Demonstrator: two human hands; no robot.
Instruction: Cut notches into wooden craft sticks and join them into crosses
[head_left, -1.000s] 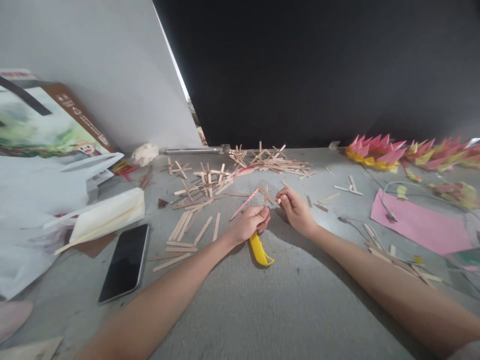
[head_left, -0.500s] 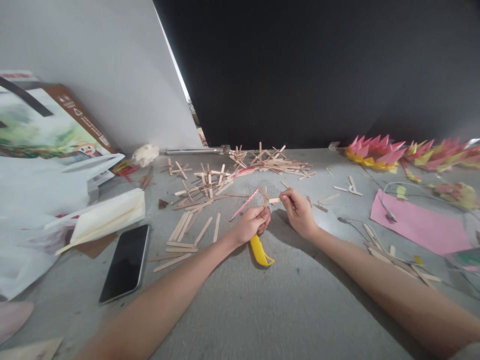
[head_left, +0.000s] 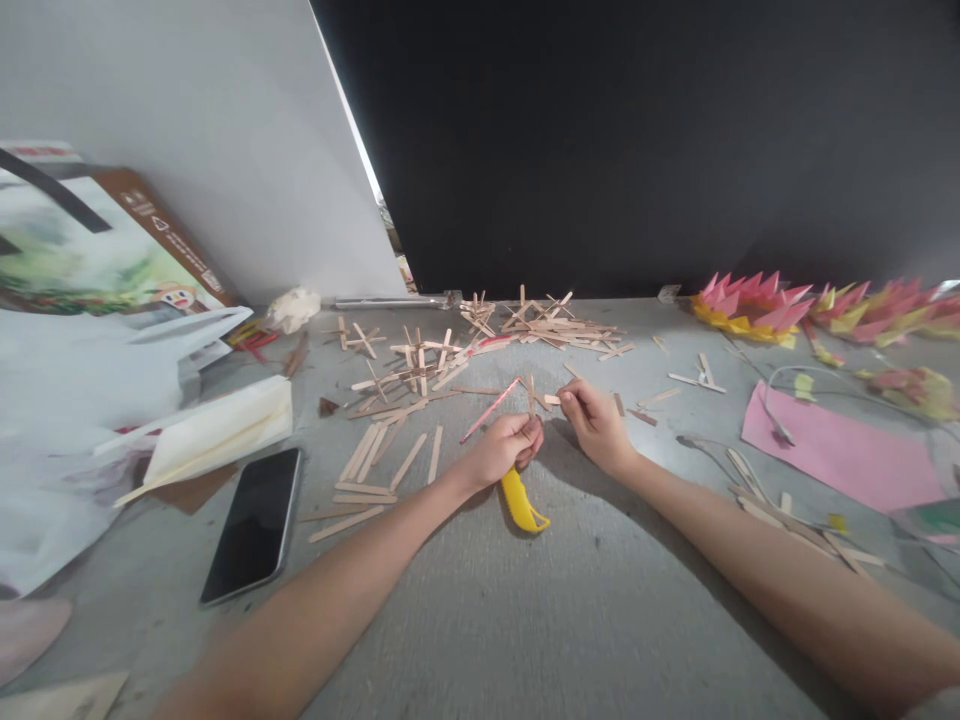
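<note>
Assembly step: left hand [head_left: 504, 448] grips pink pencil [head_left: 490, 409] above yellow cutter [head_left: 523, 501]; right hand [head_left: 598, 425] fingers pinch short stick [head_left: 553, 399]. Next likely needs careful alignment.

right hand [head_left: 598, 425]: edges slightly toward left hand [head_left: 504, 447] | short wooden stick [head_left: 553, 399]: now pinched pointing left, visible since a second ago

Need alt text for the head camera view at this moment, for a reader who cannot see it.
Two bare hands meet over a grey table: the left hand grips a pink striped stick above a yellow cutter, the right hand pinches a small wooden stick. Loose craft sticks lie behind, a phone at left, pink paper flowers at right.
</note>
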